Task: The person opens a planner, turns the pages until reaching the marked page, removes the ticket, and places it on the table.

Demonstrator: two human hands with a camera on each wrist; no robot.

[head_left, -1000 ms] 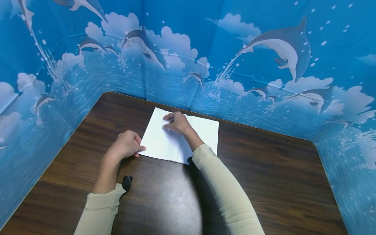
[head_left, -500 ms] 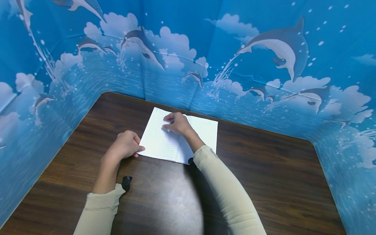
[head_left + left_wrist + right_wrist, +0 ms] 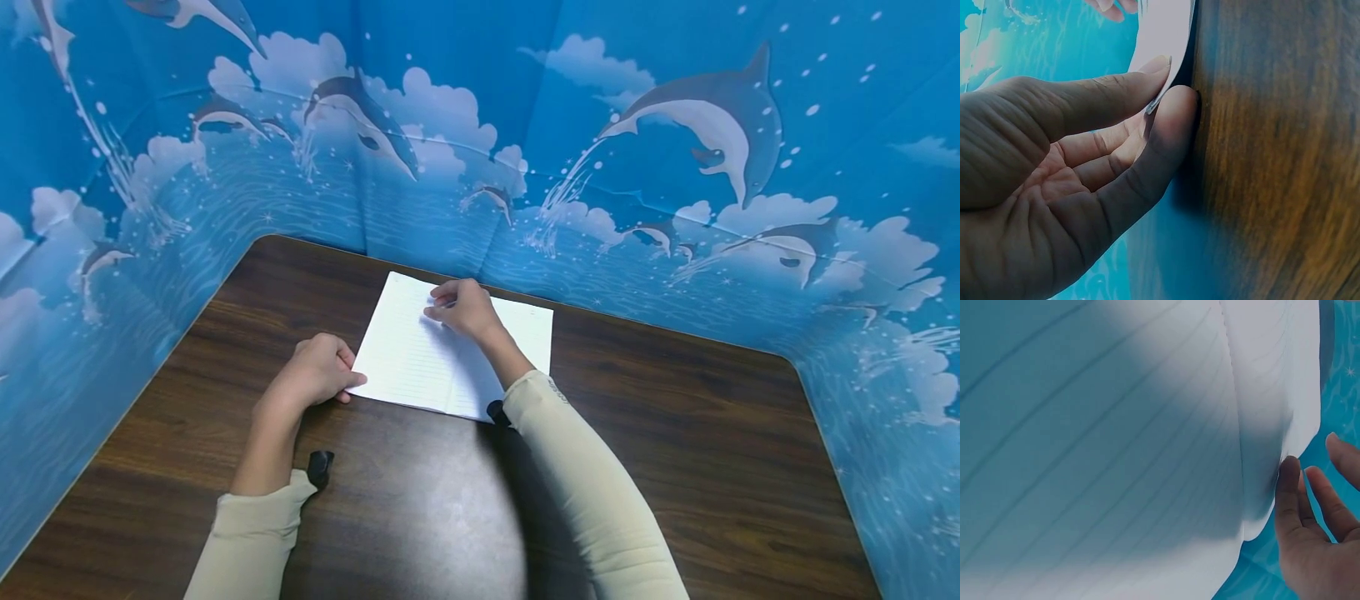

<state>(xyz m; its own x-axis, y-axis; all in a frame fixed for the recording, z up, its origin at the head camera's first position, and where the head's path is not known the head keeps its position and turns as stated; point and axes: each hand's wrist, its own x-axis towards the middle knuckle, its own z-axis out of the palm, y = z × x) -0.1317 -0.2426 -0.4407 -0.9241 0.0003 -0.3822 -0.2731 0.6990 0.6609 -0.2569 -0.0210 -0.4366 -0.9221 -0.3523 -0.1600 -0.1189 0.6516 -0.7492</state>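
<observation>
An open notebook point(image 3: 405, 350) with lined white pages lies on the dark wooden table. At its near left corner my left hand point(image 3: 315, 369) pinches the edge. The left wrist view shows the thumb of the left hand point(image 3: 1079, 150) on top of the pages point(image 3: 1163, 37) and the index finger beneath. Over the far part of the notebook, close to the middle fold, is my right hand point(image 3: 468, 310). In the right wrist view the fingers of that right hand point(image 3: 1319, 531) are apart with nothing between them, and one fingertip appears to touch the page point(image 3: 1116, 444).
The brown table point(image 3: 675, 433) extends to both sides and in front of the notebook. A blue curtain point(image 3: 450, 167) printed with dolphins and clouds surrounds its far and side edges. Each sleeve bears a small black device, such as the left one point(image 3: 320, 469).
My right hand has moved a little to the right across the notebook, toward the fold. The left hand keeps its hold on the corner, and the notebook has hardly moved.
</observation>
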